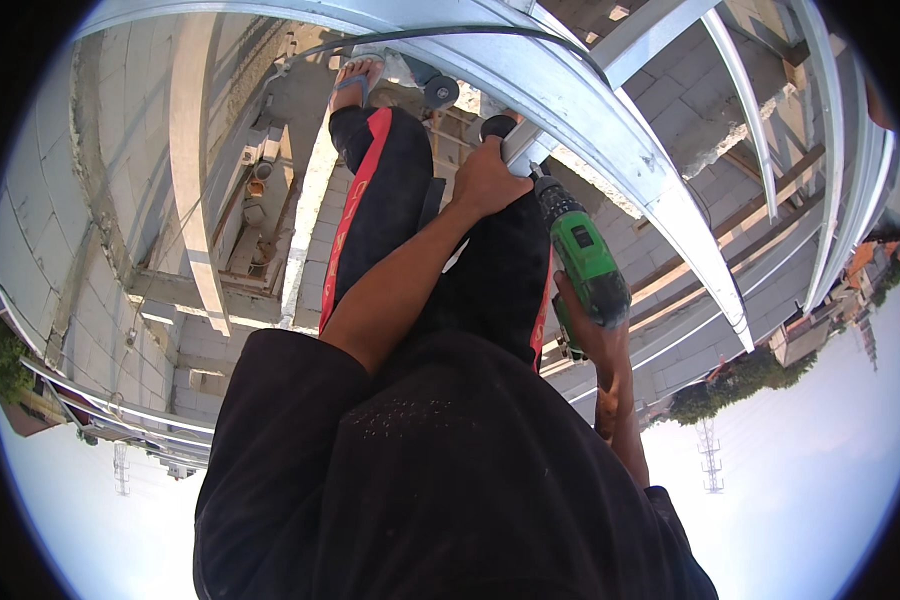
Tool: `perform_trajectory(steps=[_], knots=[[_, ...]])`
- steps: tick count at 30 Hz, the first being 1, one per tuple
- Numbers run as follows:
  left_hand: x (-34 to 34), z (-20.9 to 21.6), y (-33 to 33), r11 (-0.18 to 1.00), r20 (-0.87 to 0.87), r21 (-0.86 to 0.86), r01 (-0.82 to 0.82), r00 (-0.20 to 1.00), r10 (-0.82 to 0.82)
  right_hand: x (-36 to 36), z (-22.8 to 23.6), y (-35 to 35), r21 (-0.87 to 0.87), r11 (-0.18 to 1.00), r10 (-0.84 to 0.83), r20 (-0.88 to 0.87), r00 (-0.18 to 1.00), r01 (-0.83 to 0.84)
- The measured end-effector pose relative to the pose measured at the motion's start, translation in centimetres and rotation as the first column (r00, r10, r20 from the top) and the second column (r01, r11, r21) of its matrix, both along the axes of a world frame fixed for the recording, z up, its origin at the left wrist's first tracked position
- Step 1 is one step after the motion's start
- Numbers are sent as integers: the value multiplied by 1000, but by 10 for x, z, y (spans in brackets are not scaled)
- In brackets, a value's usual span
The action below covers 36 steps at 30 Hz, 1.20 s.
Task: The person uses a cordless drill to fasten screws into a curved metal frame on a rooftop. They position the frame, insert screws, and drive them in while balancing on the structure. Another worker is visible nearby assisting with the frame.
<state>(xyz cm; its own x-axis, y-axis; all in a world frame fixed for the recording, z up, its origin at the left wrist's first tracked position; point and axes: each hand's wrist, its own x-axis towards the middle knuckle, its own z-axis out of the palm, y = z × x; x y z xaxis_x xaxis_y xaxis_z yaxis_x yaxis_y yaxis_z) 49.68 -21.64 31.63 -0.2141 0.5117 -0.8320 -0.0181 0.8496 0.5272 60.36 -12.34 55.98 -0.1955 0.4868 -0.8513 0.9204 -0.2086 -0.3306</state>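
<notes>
My right hand (592, 322) is wrapped round the grip of a green and black cordless drill (585, 250). The drill points up and to the left. Its tip meets, or comes very close to, a short silver metal channel (522, 143) just below a long metal beam (625, 145). Around that channel my left hand (490, 182) is closed, with the thumb side towards the drill tip. Exactly where the bit touches is too small to make out.
A dark cable (450, 32) runs across the beam. A tool with a round disc (441, 92) lies beyond my knees, near my sandalled foot (355, 80). Wooden posts (192, 130), block walls (40, 180) and a deep drop with rubble surround me. More metal channels (755, 110) stretch at the right.
</notes>
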Motion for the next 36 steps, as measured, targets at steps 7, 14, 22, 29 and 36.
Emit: perform_trajectory(steps=[7,14,22,29,36], knots=[[-2,3,2,1000,15,-21,-10,1000,11,-3,-3,5,-11,1000,20,-31,999,-21],[-1,4,-1,1000,-28,14,-25,999,25,-8,-11,9,66,989,142,-112,983,-136],[-4,4,2,1000,3,-9,9,1000,-9,-12,-8,16,-12,976,217,-26,976,-217],[-8,8,3,1000,24,-6,5,1000,-5,-19,-9,17,20,987,161,-34,986,-160],[-7,4,1,1000,51,-21,8,999,-7,-14,-12,18,2,934,358,35,933,-359]])
